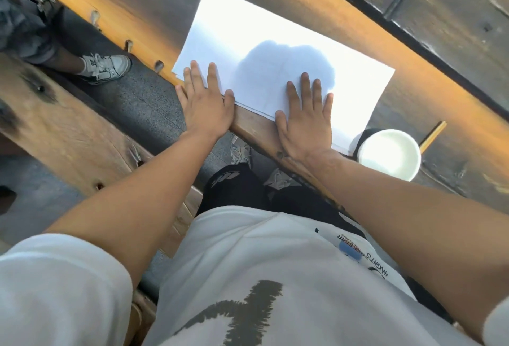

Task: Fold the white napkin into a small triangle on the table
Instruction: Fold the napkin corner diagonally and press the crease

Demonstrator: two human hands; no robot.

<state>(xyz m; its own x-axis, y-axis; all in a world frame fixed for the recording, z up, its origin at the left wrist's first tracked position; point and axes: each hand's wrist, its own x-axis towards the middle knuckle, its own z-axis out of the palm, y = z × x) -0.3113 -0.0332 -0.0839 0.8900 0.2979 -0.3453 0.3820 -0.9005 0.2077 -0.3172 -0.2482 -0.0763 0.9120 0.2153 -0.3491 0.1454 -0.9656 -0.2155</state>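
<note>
The white napkin (264, 42) lies flat on the wooden table (429, 75), folded into a large rectangle with its layered edge along the near table edge. My left hand (205, 100) rests flat on the napkin's near left corner, fingers spread, holding nothing. My right hand (307, 119) presses flat on the near edge further right, fingers also spread. A round shadow falls on the napkin between the two hands.
A white bowl (389, 154) stands on the table right beside the napkin's near right corner. A wooden bench (68, 130) runs at the left. Another person's leg and sneaker (106, 67) are on the ground between bench and table.
</note>
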